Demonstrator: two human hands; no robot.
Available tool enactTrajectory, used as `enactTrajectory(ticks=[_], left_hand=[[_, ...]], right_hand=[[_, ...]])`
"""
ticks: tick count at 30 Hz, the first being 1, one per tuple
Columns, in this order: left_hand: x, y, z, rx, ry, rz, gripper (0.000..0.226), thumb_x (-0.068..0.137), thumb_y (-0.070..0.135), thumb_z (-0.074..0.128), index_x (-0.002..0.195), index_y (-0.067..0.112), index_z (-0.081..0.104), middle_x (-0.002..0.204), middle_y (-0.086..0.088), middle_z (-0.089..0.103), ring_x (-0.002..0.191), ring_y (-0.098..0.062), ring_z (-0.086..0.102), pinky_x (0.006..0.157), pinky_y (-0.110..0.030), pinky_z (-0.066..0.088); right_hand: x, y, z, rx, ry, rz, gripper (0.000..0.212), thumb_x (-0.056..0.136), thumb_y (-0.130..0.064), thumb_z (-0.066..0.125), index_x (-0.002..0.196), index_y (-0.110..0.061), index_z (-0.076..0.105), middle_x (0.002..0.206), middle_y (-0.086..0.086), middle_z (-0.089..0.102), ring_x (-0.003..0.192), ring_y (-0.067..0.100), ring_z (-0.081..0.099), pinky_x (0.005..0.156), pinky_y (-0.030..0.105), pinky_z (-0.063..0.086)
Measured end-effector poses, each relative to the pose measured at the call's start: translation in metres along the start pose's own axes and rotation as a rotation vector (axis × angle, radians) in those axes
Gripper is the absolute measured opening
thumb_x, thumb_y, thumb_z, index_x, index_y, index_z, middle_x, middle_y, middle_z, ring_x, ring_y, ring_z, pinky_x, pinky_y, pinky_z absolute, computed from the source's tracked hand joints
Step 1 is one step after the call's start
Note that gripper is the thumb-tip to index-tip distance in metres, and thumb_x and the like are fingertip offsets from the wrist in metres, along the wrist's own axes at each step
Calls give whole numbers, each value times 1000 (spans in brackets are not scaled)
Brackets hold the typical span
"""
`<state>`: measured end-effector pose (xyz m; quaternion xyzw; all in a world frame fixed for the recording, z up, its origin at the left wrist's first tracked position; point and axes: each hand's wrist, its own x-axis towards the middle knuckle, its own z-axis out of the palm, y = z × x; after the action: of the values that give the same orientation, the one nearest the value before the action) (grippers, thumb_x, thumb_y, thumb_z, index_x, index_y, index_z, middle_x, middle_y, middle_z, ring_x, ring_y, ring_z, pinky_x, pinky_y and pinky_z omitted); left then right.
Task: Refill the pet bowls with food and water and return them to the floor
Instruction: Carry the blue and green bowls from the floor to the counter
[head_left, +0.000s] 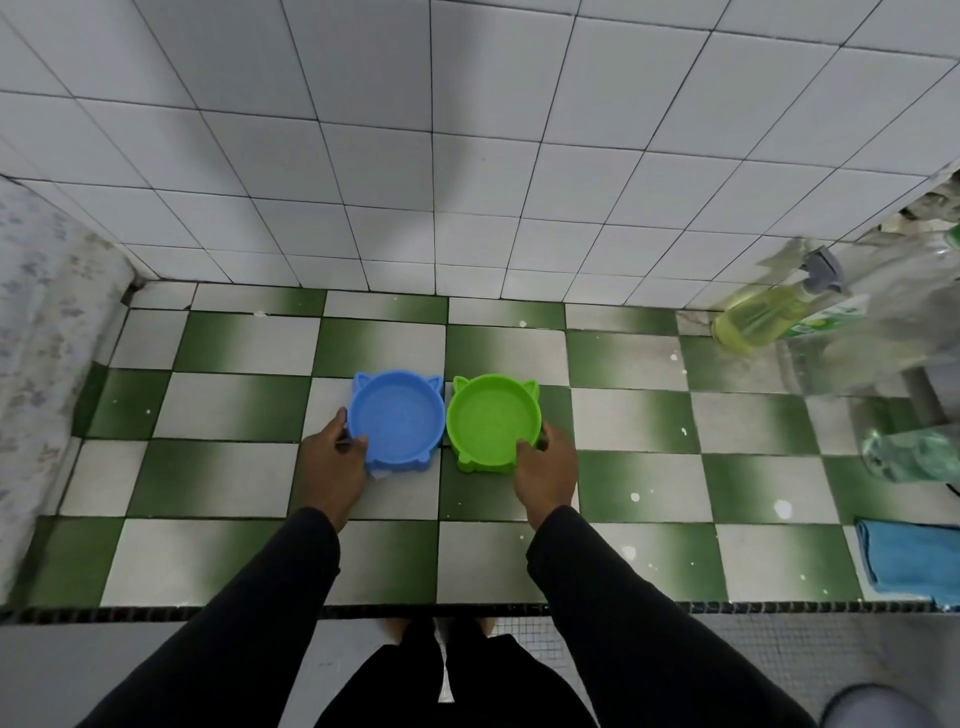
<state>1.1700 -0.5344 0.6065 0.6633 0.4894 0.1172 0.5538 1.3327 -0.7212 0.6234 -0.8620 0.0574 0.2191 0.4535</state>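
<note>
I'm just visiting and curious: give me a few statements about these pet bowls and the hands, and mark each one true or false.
1. The left hand holds the blue bowl. True.
2. The green bowl is full of food. False: it looks empty.
3. The right hand grips the green bowl's rim. True.
4. The bowls are stacked. False: they sit side by side on the checkered surface.
5. A blue cloth lies to the right. True.

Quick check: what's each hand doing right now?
Left hand: grips the near rim of the blue cat-shaped bowl.
Right hand: grips the near rim of the green cat-shaped bowl.
</note>
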Motion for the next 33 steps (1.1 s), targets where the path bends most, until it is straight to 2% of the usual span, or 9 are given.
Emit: enactTrajectory(ticks=[5, 9, 11, 14, 18, 25, 29, 31, 33], left_hand=[[7, -6, 0, 167, 24, 60, 23, 100, 8, 57, 121, 14, 63, 113, -6, 67, 104, -22, 68, 74, -42, 66], [14, -11, -1, 313, 33, 56, 16, 99, 9, 57, 114, 13, 59, 110, -11, 61, 98, -21, 66, 68, -30, 64], [17, -13, -3, 354, 26, 44, 19, 98, 11, 58, 117, 13, 58, 109, -11, 61, 97, -22, 65, 69, -32, 64], [19, -14, -4, 386, 21, 35, 22, 97, 16, 59, 118, 17, 56, 108, -10, 61, 95, -22, 65, 74, -41, 65], [20, -16, -6, 379, 3, 18, 30, 97, 16, 60, 127, 19, 54, 113, -9, 59, 100, -23, 66, 76, -43, 65], [4, 10, -6, 394, -20, 5, 33, 93, 21, 70, 119, 16, 51, 110, -10, 63, 98, -26, 67, 75, -44, 64], [-5, 30, -14, 482, -55, -61, 65, 95, 25, 69, 148, 7, 37, 133, -17, 54, 114, -32, 59, 92, -45, 55], [-8, 40, -23, 553, -96, -64, 64, 94, 29, 68, 148, 9, 39, 136, -16, 53, 118, -34, 57, 98, -48, 53], [-10, 56, -33, 640, -154, -59, 54, 94, 33, 66, 140, 11, 48, 132, -15, 58, 111, -30, 61, 94, -46, 56]], right_hand=[[3, 1, -3, -127, -27, -51, 20, 93, -10, 66, 112, -11, 63, 102, 4, 65, 96, 23, 60, 82, 30, 47], [5, 4, -1, -184, -55, -69, 19, 89, -9, 69, 107, -9, 64, 100, 8, 67, 95, 27, 63, 85, 38, 54], [7, 6, -1, -245, -59, -98, 20, 87, -10, 71, 106, -10, 63, 100, 8, 65, 95, 28, 63, 86, 45, 56], [5, 4, -5, -245, -73, -127, 20, 89, -7, 69, 107, -10, 61, 100, 6, 63, 94, 26, 61, 83, 39, 54], [3, 4, -9, -243, -101, -145, 23, 90, -7, 68, 112, -9, 60, 102, 6, 63, 96, 25, 61, 83, 34, 51], [0, -2, -14, -313, -188, -169, 51, 90, -14, 68, 136, -8, 47, 125, 14, 59, 113, 33, 58, 93, 37, 50], [-2, -15, -21, -473, -290, -204, 74, 92, -20, 65, 153, -9, 26, 141, 18, 46, 127, 36, 47, 105, 43, 45], [-3, -24, -25, -570, -329, -240, 77, 94, -24, 64, 155, -9, 20, 145, 19, 40, 130, 36, 44, 107, 44, 43], [-3, -38, -29, -676, -349, -302, 77, 94, -30, 62, 155, -9, 20, 147, 20, 39, 130, 37, 45, 107, 43, 42]])
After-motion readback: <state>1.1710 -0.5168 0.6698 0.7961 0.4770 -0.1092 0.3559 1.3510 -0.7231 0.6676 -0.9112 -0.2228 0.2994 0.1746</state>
